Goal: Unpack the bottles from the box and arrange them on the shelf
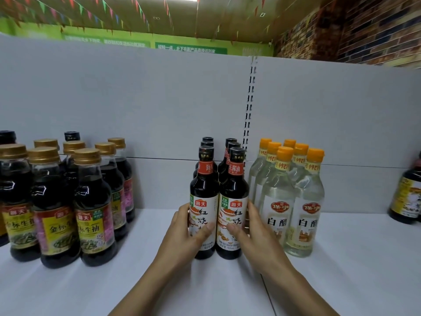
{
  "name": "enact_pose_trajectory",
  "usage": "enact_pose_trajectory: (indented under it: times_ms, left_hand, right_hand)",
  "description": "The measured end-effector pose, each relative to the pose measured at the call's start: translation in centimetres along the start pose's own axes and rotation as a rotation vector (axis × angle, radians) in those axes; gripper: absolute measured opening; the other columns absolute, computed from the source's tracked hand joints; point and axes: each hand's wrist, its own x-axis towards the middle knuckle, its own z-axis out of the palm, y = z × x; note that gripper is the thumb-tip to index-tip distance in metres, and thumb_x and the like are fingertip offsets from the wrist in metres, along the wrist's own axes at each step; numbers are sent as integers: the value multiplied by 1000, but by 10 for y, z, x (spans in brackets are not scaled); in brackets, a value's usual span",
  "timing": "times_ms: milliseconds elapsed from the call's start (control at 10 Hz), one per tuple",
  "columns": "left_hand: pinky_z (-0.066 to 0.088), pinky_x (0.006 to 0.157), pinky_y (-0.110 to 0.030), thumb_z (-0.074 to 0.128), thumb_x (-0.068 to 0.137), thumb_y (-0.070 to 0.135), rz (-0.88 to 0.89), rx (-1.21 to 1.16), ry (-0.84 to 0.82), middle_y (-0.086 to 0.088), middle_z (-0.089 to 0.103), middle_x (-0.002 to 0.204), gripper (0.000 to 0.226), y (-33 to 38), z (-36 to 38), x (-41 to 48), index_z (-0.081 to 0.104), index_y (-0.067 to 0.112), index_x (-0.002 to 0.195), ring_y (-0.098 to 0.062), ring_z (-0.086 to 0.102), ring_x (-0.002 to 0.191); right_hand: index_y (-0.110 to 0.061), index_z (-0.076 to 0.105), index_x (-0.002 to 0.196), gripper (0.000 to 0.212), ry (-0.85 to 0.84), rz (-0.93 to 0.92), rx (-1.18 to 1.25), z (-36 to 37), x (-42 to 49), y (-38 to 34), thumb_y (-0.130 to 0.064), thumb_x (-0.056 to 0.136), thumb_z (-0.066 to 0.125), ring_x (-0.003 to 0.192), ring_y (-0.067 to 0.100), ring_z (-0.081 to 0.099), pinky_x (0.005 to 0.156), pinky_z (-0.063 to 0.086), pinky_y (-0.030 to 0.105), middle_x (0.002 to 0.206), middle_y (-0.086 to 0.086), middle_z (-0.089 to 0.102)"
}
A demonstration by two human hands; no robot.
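Two rows of dark soy sauce bottles with white labels and black caps stand on the white shelf (159,281). My left hand (185,233) grips the front left bottle (204,192) around its label, thumb across the front. My right hand (250,231) grips the front right bottle (233,192) the same way. Both bottles stand upright, side by side and touching, with their bases on the shelf. Further bottles of the same kind (230,144) stand behind them. No box is in view.
A cluster of gold-capped soy sauce bottles (91,208) stands to the left. Clear white vinegar bottles with orange caps (293,201) stand close to the right of my right hand. Another dark bottle (407,195) sits at the far right. A grey back panel (136,99) closes the shelf.
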Motion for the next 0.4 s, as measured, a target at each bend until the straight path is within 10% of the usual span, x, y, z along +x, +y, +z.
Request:
enact_pose_trajectory:
  times_ms: [400]
  left_hand:
    - [49, 92, -22, 76, 91, 40, 4, 17, 69, 8, 51, 141, 72, 10, -1, -4, 36, 38, 150, -5, 57, 122]
  right_hand:
    - [-35, 16, 162, 75, 7, -10, -73, -1, -6, -5, -42, 101, 60, 143, 8, 46, 117, 44, 41, 157, -14, 46]
